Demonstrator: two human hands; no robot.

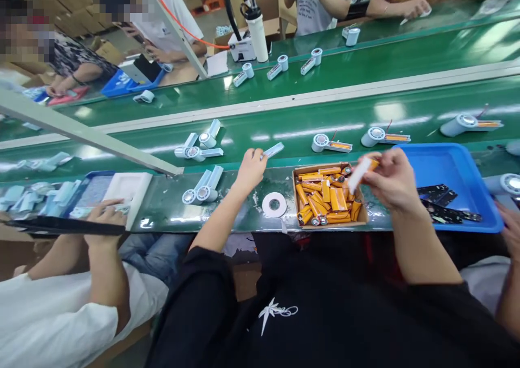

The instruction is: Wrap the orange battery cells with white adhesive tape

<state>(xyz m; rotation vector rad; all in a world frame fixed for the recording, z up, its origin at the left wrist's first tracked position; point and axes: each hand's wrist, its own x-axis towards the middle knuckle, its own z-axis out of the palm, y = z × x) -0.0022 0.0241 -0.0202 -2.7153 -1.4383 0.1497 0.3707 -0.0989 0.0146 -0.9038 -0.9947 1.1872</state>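
My left hand (251, 169) is closed around a light-blue handheld fan (273, 150). Its open handle points up and to the right, and its head is hidden by my fingers. In my right hand (392, 178) is an orange battery (372, 164), pinched between thumb and fingers, with a white strip (358, 176) at its near side. Just below it stands a cardboard box (296, 195) full of orange batteries (338, 199). A flat white tape roll (268, 210) lies between my left arm and the box.
Several fans (374, 136) lie on the green conveyor belt (260, 122). A blue tray (479, 162) with black strips (441, 203) stands at right. Two fans (203, 186) rest left of my arm. A slanted metal post (93, 132) and a co-worker's hands (108, 214) are further left.
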